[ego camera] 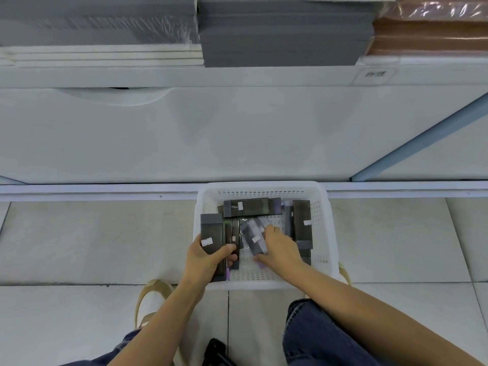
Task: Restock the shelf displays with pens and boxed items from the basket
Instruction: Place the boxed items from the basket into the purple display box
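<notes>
Shelving (237, 133) fills the upper half of the frame, its plain white front running edge to edge. On its ledge along the top sit stacks of grey sheets (285, 35), with a brown wrapped stack (427, 33) in the upper right corner. Pale floor tiles (92, 241) take up the lower half, and your jeans-clad knees (317, 336) come in from the bottom edge.

The white slotted basket (331, 233) stands on the floor at centre, its far wall close to the foot of the shelving. Inside it lie several dark boxed items. One long box (250, 207) lies crosswise at the far wall, and another (302, 223) lies lengthwise along the right wall.

Your left hand (206, 257) grips a dark upright box (211, 233) at the basket's left side, thumb across its face. Your right hand (280, 249) reaches into the middle of the basket, fingers and thumb curled round a smaller grey pack (254, 240). Small white stickers show on several boxes, too blurred to read.
</notes>
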Tool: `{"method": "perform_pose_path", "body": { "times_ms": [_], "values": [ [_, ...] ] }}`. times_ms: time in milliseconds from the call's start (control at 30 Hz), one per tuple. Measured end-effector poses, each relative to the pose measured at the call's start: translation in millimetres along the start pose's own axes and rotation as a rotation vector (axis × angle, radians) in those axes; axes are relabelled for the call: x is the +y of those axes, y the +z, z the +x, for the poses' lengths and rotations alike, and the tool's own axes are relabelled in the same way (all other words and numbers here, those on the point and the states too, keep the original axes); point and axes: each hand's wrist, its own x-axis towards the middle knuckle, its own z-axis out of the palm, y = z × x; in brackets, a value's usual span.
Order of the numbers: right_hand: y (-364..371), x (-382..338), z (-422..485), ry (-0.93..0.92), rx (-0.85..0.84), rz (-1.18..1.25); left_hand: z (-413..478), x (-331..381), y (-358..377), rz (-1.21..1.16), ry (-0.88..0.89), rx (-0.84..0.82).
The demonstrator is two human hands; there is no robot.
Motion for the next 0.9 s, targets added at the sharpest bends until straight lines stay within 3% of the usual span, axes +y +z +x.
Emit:
{"method": "perform_pose_path", "body": {
  "times_ms": [267,400,567,767,900],
  "values": [
    [-35,16,-1,-0.086,-0.114,0.478,4,4,-2,0.012,0.034,0.076],
    [-90,8,-12,-0.236,-0.084,0.511,0,25,-1,-0.027,0.075,0.093],
    [-171,-22,-34,-0.349,-0.081,0.504,-19,73,3,-0.082,0.103,-0.031],
    [-252,-64,-85,-0.573,-0.082,0.718,-53,134,2,-0.199,0.149,-0.001],
    [-290,-87,-121,-0.725,-0.108,0.689,-84,176,-12,-0.206,0.176,-0.124]
  ]
}}
